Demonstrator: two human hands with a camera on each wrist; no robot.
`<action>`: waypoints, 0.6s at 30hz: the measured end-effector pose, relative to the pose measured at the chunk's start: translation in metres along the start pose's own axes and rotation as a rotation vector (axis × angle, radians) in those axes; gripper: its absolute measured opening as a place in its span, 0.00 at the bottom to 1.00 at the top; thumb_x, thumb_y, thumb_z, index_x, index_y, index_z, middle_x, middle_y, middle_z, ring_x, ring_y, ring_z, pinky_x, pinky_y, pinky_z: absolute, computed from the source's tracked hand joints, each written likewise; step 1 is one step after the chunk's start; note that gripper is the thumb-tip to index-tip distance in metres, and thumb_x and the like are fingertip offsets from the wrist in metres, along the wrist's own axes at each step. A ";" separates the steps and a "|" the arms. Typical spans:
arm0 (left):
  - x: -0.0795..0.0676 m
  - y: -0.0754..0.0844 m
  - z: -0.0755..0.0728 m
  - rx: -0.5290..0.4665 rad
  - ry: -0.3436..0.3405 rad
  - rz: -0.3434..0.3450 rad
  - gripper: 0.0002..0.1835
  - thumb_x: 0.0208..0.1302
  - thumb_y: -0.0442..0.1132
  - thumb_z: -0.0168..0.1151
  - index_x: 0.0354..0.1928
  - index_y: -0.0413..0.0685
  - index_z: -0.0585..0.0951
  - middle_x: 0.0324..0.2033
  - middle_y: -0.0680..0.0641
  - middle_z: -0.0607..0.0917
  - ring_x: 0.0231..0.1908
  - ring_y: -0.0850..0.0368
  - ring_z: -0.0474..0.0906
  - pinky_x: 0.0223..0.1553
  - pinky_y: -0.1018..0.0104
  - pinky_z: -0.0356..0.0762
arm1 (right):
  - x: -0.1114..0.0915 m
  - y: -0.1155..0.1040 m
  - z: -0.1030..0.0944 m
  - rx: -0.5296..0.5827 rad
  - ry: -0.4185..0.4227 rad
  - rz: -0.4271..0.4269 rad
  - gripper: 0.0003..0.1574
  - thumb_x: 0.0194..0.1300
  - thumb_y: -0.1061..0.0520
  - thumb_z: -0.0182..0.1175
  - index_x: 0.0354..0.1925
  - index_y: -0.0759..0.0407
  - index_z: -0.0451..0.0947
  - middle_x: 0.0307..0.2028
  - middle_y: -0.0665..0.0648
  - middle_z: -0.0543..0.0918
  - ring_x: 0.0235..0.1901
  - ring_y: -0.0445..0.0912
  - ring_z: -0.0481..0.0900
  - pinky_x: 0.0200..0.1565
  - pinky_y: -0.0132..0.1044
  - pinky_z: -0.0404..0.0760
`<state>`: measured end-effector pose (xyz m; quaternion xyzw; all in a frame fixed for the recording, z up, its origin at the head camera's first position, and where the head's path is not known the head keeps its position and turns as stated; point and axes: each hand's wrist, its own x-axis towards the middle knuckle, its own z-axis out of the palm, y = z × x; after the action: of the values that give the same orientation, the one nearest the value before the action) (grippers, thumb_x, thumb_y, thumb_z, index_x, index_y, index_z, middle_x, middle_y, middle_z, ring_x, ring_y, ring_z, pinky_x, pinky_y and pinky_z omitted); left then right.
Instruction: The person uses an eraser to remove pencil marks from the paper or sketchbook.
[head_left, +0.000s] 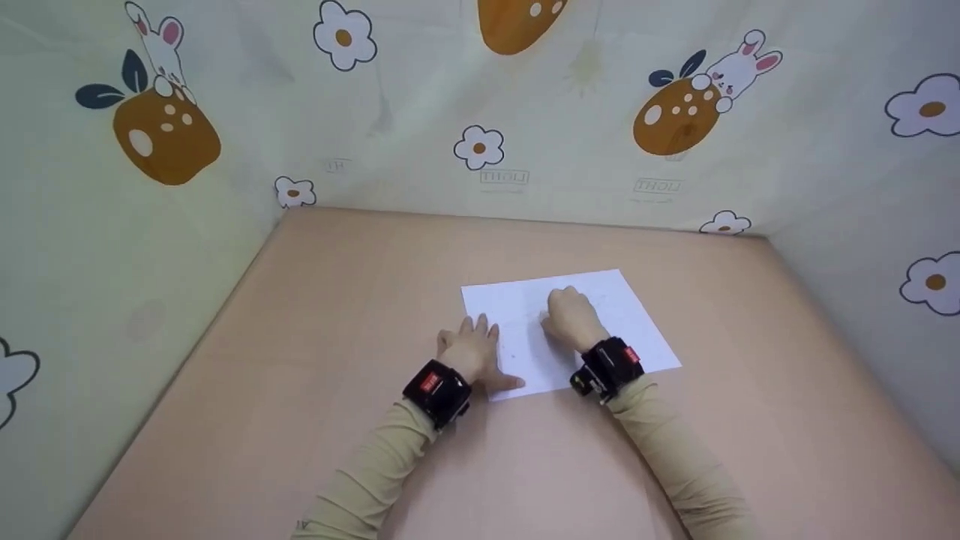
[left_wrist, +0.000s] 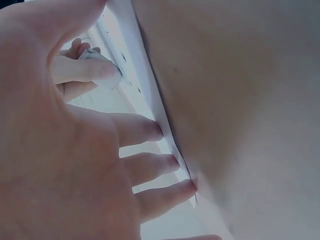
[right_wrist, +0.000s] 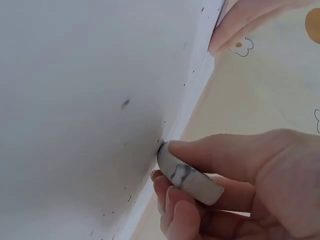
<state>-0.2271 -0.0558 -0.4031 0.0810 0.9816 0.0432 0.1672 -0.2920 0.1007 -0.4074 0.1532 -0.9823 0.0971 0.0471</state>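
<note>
A sheet of white paper (head_left: 525,307) lies on the brown table. My right hand (head_left: 574,319) pinches a whitish eraser (right_wrist: 187,180) between thumb and curled fingers. Grey smudges mark the eraser, and its darkened end meets the paper. Dark crumbs and a grey smear dot the sheet in the right wrist view. At the paper's left edge, my left hand (head_left: 472,352) rests with spread fingers, thumb out along the near edge. The left wrist view shows its fingertips (left_wrist: 187,187) pressing on the sheet's edge.
The brown tabletop (head_left: 337,300) stretches around the paper on every side. Behind it and at both sides hangs a pale curtain (head_left: 420,97) printed with rabbits, flowers and brown fruit. A black camera is strapped on each wrist.
</note>
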 end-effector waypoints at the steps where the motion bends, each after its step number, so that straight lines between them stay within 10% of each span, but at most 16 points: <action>1: 0.000 0.000 0.000 0.001 0.000 -0.002 0.57 0.48 0.74 0.59 0.74 0.50 0.53 0.75 0.44 0.50 0.74 0.45 0.47 0.64 0.38 0.61 | 0.000 -0.001 0.000 0.008 -0.004 -0.021 0.09 0.53 0.63 0.61 0.26 0.72 0.77 0.27 0.67 0.79 0.26 0.57 0.77 0.32 0.48 0.81; 7: -0.001 -0.002 -0.002 -0.006 0.014 -0.014 0.57 0.48 0.74 0.59 0.74 0.51 0.53 0.75 0.44 0.50 0.74 0.45 0.47 0.63 0.39 0.61 | 0.004 -0.013 0.001 0.136 -0.132 -0.203 0.14 0.55 0.61 0.62 0.18 0.69 0.81 0.15 0.56 0.76 0.17 0.42 0.64 0.19 0.30 0.63; 14: -0.001 -0.001 -0.001 -0.027 0.003 -0.007 0.57 0.49 0.74 0.59 0.74 0.50 0.52 0.75 0.43 0.50 0.75 0.45 0.46 0.66 0.38 0.57 | 0.008 0.013 -0.004 0.047 -0.043 0.017 0.10 0.53 0.62 0.60 0.26 0.72 0.78 0.30 0.68 0.81 0.26 0.54 0.75 0.30 0.46 0.79; 18: 0.000 -0.001 0.001 -0.026 0.001 -0.010 0.57 0.48 0.73 0.61 0.74 0.50 0.53 0.75 0.43 0.51 0.74 0.45 0.47 0.64 0.39 0.59 | 0.008 0.021 -0.003 -0.015 -0.004 0.006 0.09 0.52 0.64 0.58 0.27 0.73 0.76 0.31 0.70 0.80 0.28 0.57 0.77 0.34 0.52 0.81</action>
<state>-0.2269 -0.0569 -0.4041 0.0737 0.9815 0.0552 0.1680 -0.3059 0.1181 -0.4073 0.1501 -0.9835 0.0894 0.0461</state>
